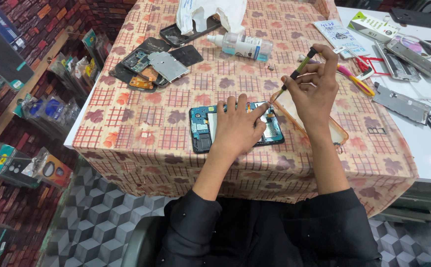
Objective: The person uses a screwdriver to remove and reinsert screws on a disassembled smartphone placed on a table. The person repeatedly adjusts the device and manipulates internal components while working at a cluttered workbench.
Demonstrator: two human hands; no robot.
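While the left hand (238, 126) is pressing the opened phone (201, 129) flat on the counter (141, 136), the right hand's (314, 86) grip is clamped around the screwdriver (294, 74). Keeping that tip straight up in the screw is probably what's stopping slips.

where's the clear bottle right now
In the head view the clear bottle lies on its side at the table's far edge, beside the white plastic bag.

From here I see open checked tablecloth (141, 133) left of the opened blue phone body (203, 129), a clear lane. Far left, a pile of dark phone parts (151, 66) blocks; far centre lies a clear plastic bottle (242, 45). To the right, an orange-rimmed transparent case (331, 129) and metal frames (400, 103) crowd the way.
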